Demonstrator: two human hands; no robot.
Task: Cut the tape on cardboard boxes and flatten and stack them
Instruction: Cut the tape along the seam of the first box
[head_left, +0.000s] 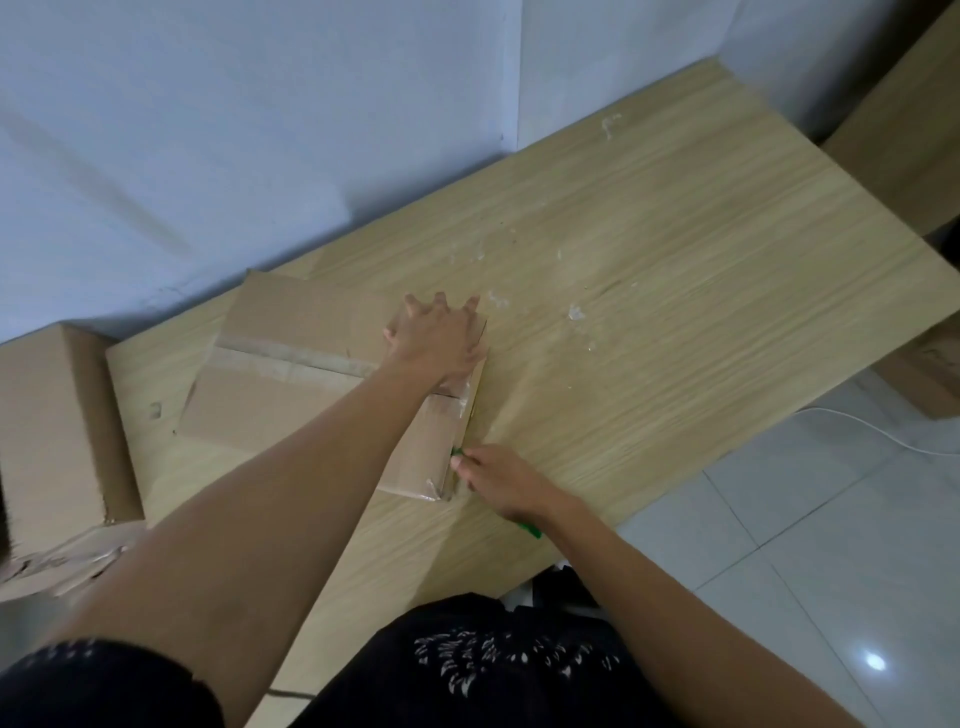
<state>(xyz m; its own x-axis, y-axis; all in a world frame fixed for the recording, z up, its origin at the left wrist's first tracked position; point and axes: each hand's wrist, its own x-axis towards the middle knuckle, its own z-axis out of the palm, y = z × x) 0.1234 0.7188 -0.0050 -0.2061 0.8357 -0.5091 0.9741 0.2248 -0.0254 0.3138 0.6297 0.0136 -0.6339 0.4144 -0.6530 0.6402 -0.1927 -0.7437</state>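
While the left hand presses spread fingers flat on the cardboard box beneath it, the right hand, beside the box's near corner, grips a green cutter. Light, stiff, probably slippery card: brace it from above.

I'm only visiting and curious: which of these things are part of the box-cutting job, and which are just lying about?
In the job: taped box, green cutter, left hand pressing, right hand cutting.
Lying about: tape scraps, white cable.
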